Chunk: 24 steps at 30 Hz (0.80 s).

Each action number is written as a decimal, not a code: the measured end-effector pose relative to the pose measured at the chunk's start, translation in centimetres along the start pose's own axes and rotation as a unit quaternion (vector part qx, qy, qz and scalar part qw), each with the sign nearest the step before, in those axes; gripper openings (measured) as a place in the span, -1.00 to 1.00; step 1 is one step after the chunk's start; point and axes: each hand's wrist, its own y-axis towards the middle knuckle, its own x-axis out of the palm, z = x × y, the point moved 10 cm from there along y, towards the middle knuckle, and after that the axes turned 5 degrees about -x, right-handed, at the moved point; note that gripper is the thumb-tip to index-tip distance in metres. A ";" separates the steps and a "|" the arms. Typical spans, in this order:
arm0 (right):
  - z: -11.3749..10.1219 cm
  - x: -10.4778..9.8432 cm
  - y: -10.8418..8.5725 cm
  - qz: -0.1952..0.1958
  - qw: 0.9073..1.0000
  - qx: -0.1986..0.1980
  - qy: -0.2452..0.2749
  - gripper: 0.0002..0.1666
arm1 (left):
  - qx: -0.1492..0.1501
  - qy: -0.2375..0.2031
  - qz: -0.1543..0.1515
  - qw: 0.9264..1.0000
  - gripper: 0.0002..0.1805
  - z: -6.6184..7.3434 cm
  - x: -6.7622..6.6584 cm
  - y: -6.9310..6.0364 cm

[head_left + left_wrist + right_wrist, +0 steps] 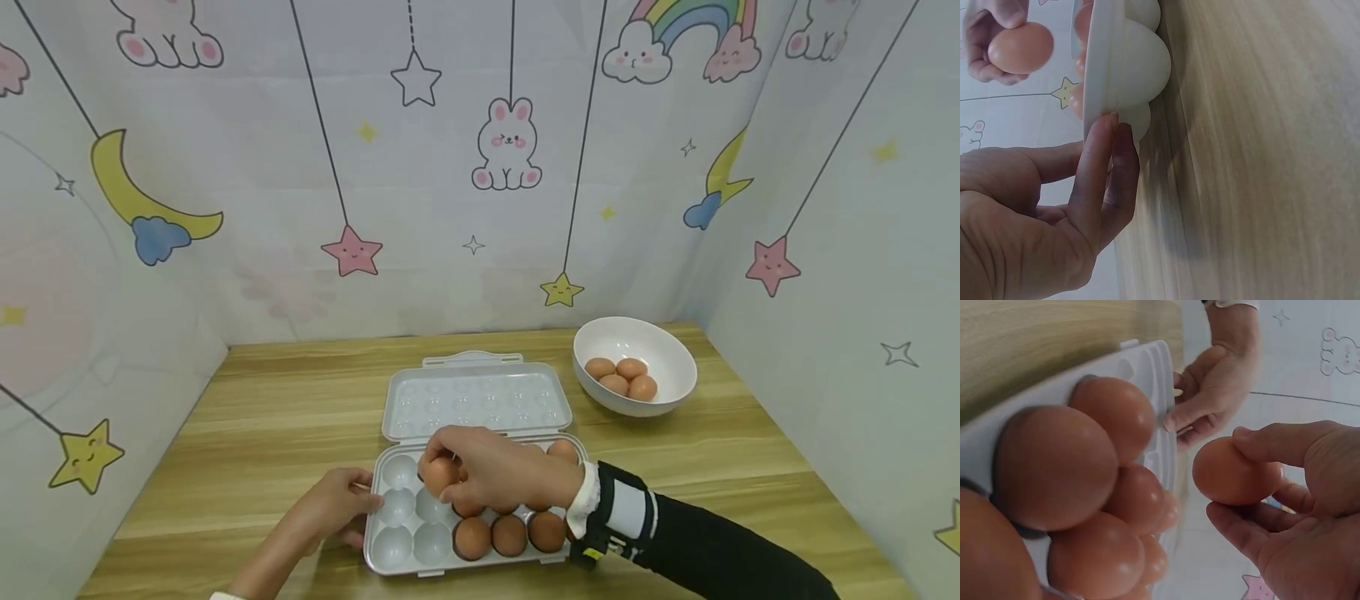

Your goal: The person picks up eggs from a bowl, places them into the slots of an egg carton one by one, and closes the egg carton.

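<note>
A white egg tray [431,570] lies on the table, its clear lid [480,400] folded back. Brown eggs [509,535] fill its right part; several cups at the left hold none. Thumb and fingers of the right hand [495,471] pinch a brown egg [440,477] over the tray's left part. In the right wrist view that egg [1235,471] is clear of the tray. The left hand [333,508] grips the tray's left edge, thumb on the rim; in the left wrist view its fingertips [1105,134] touch the rim from the side.
A white bowl [675,360] with several brown eggs [632,368] stands at the back right of the wooden table [292,400]. A white cloth backdrop [442,183] with printed stars, moons and rabbits surrounds the table at the back and sides.
</note>
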 end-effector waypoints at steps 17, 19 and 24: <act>1.6 3.8 1.1 -0.003 0.993 0.004 -0.120 -0.68 | 0.001 -0.003 0.001 1.000 -0.65 0.0 -0.1 0.0; 1.5 4.1 1.2 -0.001 0.989 -0.004 -0.151 -0.64 | 0.003 -0.002 0.000 1.000 -0.66 0.0 -0.1 0.0; 1.0 4.6 1.1 0.010 0.981 -0.031 -0.189 -0.59 | 0.005 -0.001 -0.004 1.000 -0.66 0.0 0.0 0.0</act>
